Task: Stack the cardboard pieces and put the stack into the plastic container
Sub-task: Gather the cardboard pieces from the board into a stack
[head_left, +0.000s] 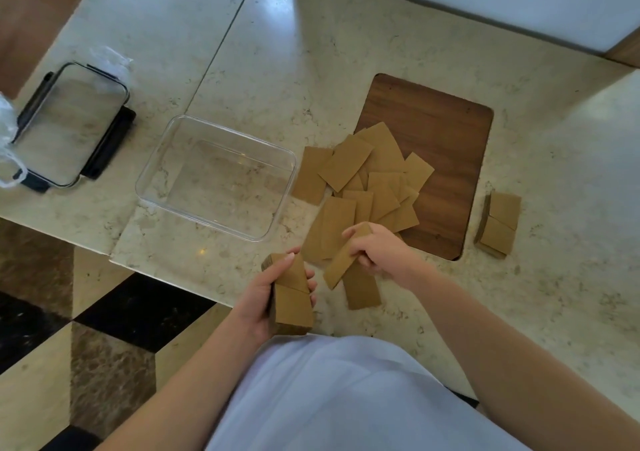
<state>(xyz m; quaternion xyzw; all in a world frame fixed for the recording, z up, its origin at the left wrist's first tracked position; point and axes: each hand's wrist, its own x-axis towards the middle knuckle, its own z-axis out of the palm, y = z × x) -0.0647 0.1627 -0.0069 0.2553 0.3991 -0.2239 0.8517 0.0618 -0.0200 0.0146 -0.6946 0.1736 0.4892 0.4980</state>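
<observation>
You are mid-gathering: your left hand (268,295) grips a cardboard stack (291,295) at the counter edge, your right hand (375,250) pinches one loose cardboard piece (341,262) off the scattered pile (367,180). Next, lay it squarely on the stack. The clear plastic container (216,177) sits empty, left of the pile. The stack's count is unreadable.

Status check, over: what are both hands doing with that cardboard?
Left hand gripping cardboard stack. Right hand lifting one cardboard piece from loose pile. Plastic container empty, unobstructed.
</observation>
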